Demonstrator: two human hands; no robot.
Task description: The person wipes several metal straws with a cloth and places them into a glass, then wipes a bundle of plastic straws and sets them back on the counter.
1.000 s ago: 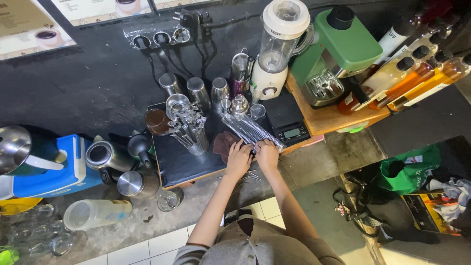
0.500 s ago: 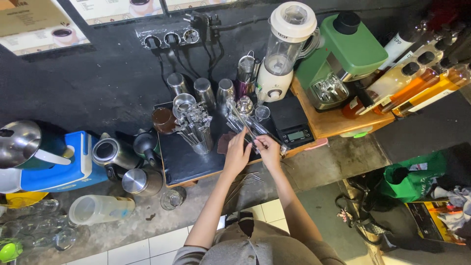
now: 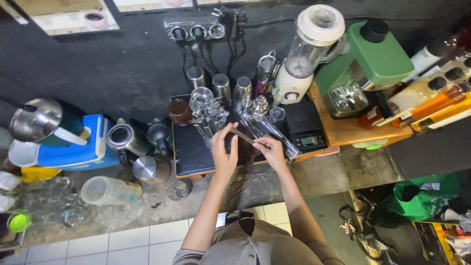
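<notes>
Pinching one thin dark stick [image 3: 244, 137] between them, left hand [image 3: 224, 154] and right hand [image 3: 271, 151] work before three steel cups [image 3: 222, 86]

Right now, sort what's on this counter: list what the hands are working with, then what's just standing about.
In hand:
left hand
right hand
thin stick held between both hands
dark cup under the hands

Standing about:
blender
green machine
scale
steel cups
blue cooler
kettle
</notes>
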